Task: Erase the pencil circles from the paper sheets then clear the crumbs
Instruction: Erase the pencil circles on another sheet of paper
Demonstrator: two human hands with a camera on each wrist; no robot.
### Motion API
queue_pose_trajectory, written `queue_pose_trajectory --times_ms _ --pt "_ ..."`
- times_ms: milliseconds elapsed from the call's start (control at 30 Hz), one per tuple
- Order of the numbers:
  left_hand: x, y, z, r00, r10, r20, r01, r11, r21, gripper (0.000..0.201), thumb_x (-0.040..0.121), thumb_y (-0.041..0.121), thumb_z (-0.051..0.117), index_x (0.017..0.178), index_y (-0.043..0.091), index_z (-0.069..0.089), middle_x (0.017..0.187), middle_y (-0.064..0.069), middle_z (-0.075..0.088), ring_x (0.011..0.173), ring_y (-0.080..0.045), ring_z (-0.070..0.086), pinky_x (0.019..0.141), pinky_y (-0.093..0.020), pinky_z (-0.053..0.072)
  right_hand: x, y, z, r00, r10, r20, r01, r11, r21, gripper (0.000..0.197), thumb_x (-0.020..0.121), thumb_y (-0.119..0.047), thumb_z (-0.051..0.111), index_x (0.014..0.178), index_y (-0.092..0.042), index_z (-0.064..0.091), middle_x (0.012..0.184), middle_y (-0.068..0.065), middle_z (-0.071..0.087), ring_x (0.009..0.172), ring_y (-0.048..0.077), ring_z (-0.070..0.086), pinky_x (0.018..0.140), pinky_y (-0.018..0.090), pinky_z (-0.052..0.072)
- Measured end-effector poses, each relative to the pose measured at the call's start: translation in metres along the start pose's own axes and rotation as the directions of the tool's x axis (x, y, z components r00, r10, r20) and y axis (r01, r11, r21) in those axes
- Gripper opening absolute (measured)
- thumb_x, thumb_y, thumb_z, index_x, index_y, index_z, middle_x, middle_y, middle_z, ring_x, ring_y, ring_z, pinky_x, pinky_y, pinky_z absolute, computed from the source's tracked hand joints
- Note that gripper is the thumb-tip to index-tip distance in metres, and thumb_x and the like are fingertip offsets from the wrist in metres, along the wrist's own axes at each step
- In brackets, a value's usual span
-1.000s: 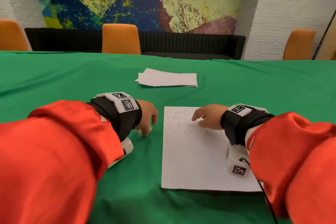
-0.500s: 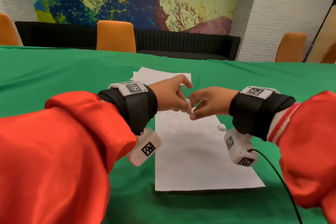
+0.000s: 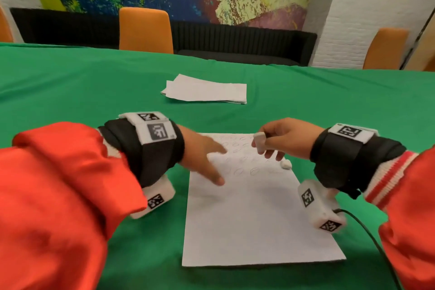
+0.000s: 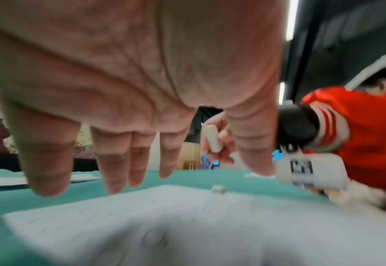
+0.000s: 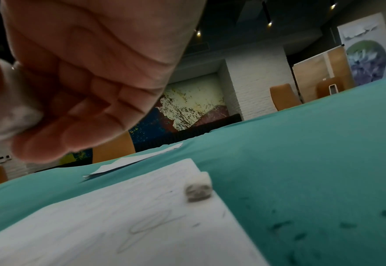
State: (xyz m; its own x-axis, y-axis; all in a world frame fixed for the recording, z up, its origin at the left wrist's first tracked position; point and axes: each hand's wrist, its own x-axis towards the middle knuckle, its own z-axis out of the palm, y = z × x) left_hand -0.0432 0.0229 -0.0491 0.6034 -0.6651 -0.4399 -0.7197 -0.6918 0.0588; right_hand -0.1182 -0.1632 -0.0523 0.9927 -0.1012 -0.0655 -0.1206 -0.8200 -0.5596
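right wrist: crumbs (image 5: 280, 225) on cloth | head: right hand (image 3: 286, 139) holds eraser (image 3: 259, 141)

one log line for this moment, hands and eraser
right hand: pinches eraser above sheet | left hand: open at sheet | small eraser: on sheet edge

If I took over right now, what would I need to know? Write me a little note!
Right hand pinches the eraser above the paper sheet. Left hand is open, fingers spread over the sheet's left edge.
A small eraser piece lies at the sheet's right edge. Spare sheets are stacked farther back on the green tablecloth.
Done: nothing erased that shows. Left: rub out the pencil circles, do the other sheets, clear the crumbs.
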Motion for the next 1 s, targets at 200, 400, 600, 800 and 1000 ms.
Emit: queue_pose_trajectory --times_ms 200,400,600,800,1000 --pt "0.009 -0.005 0.012 0.978 -0.039 0.206 -0.003 0.98 0.2 0.104 0.079 0.065 0.058 0.151 0.032 -0.008 0.157 0.015 -0.015 0.146 -0.008 0.003 0.116 -0.033 0.008 0.005 -0.008 -0.003 0.988 -0.094 0.123 0.142 0.867 -0.478 0.028 0.094 -0.044 0.045 0.071 -0.028 0.047 0.066 -0.011 0.051 0.058 0.005 0.044 0.056 0.02 0.038" --pt "0.019 -0.004 0.019 0.981 -0.053 0.189 0.007 0.972 0.236 0.113 0.071 0.073 0.058 0.149 0.033 -0.013 0.156 0.016 -0.016 0.146 -0.011 0.006 0.118 -0.037 0.011 0.011 -0.018 0.011 0.95 -0.135 0.282 0.28 0.767 -0.578 0.027 0.088 -0.052 0.048 0.08 -0.027 0.049 0.069 -0.011 0.049 0.058 0.004 0.041 0.054 0.02 0.034" --pt "0.021 -0.002 0.024 0.993 0.05 0.105 -0.075 0.966 0.248 0.112 0.073 0.077 0.05 0.15 0.026 -0.013 0.157 0.009 -0.018 0.147 -0.014 -0.002 0.119 -0.042 0.008 0.017 -0.014 0.032 0.926 -0.134 0.353 0.335 0.719 -0.608 0.027 0.089 -0.054 0.047 0.082 -0.028 0.049 0.079 -0.011 0.05 0.077 0.015 0.047 0.068 0.024 0.035" --pt "0.021 -0.002 0.025 0.983 0.078 0.168 -0.114 0.97 0.213 0.104 0.081 0.071 0.047 0.149 0.025 -0.017 0.156 0.011 -0.021 0.145 -0.008 -0.009 0.118 -0.038 0.002 0.025 -0.02 0.037 0.934 -0.13 0.333 0.323 0.706 -0.631 0.025 0.092 -0.047 0.047 0.078 -0.026 0.044 0.068 -0.012 0.041 0.061 0.007 0.037 0.053 0.02 0.028" --pt "0.024 -0.004 0.024 0.978 0.08 0.192 -0.116 0.976 0.183 0.106 0.08 0.071 0.049 0.148 0.029 -0.02 0.154 0.015 -0.024 0.143 -0.003 -0.013 0.116 -0.036 -0.001 0.02 -0.021 0.043 0.899 -0.163 0.407 0.399 0.69 -0.604 0.037 0.093 -0.043 0.047 0.063 -0.024 0.034 0.065 -0.007 0.043 0.056 0.005 0.036 0.052 0.02 0.027"
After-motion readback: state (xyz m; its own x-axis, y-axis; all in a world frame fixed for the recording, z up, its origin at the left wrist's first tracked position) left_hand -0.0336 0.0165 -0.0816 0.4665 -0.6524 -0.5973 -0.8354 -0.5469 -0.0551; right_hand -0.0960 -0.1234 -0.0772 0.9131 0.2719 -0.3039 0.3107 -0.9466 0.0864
